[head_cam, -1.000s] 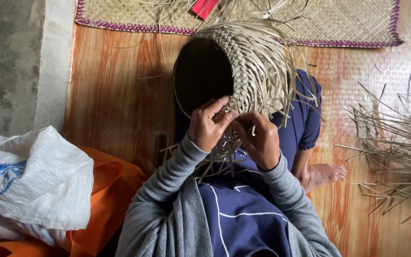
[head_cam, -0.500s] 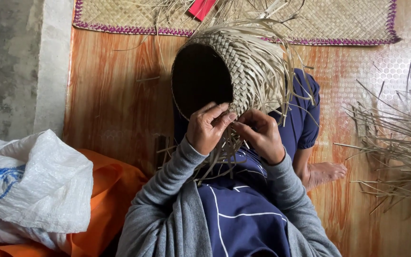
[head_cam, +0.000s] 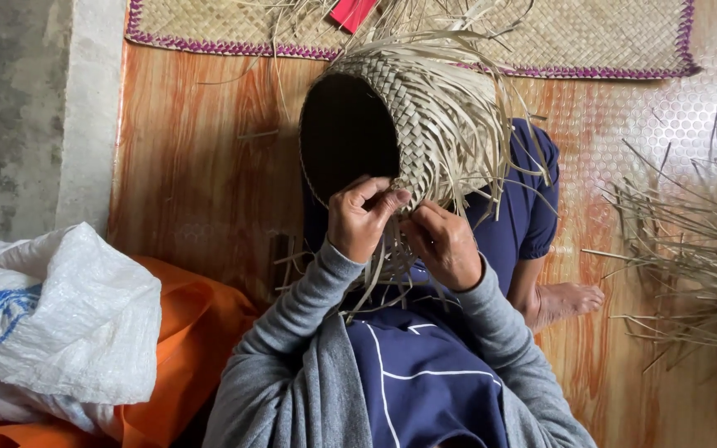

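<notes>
A half-woven straw basket (head_cam: 425,112) lies on its side in my lap, its dark mouth facing left and loose strips fanning out to the right and down. My left hand (head_cam: 362,217) grips the basket's lower rim, fingers curled over the woven edge. Close beside it, my right hand (head_cam: 446,243) pinches loose straw strips (head_cam: 387,270) that hang from the rim. Both hands nearly touch each other. I wear grey sleeves and dark blue clothes.
A woven mat with purple edging (head_cam: 607,37) lies at the top, with a red object (head_cam: 352,12) on it. A pile of loose straw (head_cam: 690,257) lies right. A white sack (head_cam: 39,323) on orange cloth (head_cam: 184,348) sits lower left. My bare foot (head_cam: 570,300) rests on the wood-pattern floor.
The hands have shifted slightly along the basket's lower rim, the fingers working the strips; the basket has stayed nearly in place.
</notes>
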